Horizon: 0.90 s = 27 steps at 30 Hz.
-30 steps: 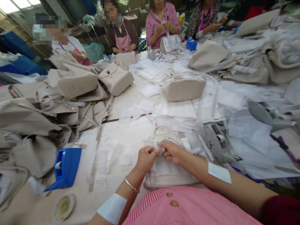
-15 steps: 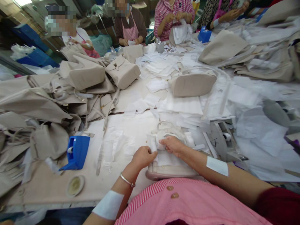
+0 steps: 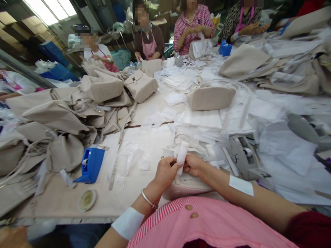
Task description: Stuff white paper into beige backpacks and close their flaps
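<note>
A narrow white strip of soft wrapping material [image 3: 182,151] stands upright between my two hands, above a beige handbag [image 3: 187,188]. My left hand [image 3: 167,171] is closed, its thumb and fingers pinching the strip's lower left side. From the right, my right hand [image 3: 194,165] is closed at the strip's other edge, its fingers curled and partly hidden. The handbag lies against the table's near edge by the pink apron [image 3: 222,217]. My hands and white wrapping cover much of its upper part.
A blue tape dispenser [image 3: 92,165] and a small round dish [image 3: 87,200] stand to the left, near heaped beige bags [image 3: 51,113]. On the right are a grey tape dispenser [image 3: 243,155] and white sheets [image 3: 287,144]. Co-workers [image 3: 193,29] work across the table.
The white strip, earlier low over the handbag, is now lifted upright between my hands. My right hand has drawn back and its fingers have curled in. The view has shifted slightly.
</note>
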Motion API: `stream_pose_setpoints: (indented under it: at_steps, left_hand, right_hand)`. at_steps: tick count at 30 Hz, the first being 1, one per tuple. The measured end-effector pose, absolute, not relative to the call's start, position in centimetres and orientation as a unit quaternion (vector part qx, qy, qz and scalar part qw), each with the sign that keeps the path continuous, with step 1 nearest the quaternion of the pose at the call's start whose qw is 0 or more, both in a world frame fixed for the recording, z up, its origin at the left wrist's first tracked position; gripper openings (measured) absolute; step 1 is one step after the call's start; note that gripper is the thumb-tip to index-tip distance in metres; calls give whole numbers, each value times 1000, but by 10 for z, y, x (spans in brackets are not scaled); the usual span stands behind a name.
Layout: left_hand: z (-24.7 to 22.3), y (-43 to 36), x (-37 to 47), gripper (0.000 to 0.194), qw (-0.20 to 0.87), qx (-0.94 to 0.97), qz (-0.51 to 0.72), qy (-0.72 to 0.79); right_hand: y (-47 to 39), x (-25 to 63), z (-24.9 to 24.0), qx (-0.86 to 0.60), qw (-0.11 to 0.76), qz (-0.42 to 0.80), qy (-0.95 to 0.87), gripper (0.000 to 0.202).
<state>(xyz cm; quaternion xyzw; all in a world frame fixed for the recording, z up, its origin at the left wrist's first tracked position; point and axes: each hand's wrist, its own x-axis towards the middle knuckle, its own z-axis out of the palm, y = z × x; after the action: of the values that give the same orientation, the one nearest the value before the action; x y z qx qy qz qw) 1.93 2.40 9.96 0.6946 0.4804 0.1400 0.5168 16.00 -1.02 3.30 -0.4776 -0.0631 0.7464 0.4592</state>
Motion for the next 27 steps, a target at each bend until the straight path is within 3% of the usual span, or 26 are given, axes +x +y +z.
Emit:
stream_pose_setpoints:
  at_steps: [5,9,12,17,27]
  left_hand:
    - [84,19,10,34,451,700,100,545]
    - [74,21,2,23,419,752,50,507]
    - [67,24,3,32,409,761,32,503]
    - [63,29,5,36,394,788,-2,472]
    - [91,45,-6,46,542,728,-55,416]
  right_hand:
    - [-24,158,36,-484,438,757,-23,11]
    - [-31,159,43,-448,432,782,3,11]
    - [-31,157,49,-390,436,811,9,20]
    - [-23,142,49,-552,418,719,-61,32]
    - [-22,137,42,-511,510,691,-25,33]
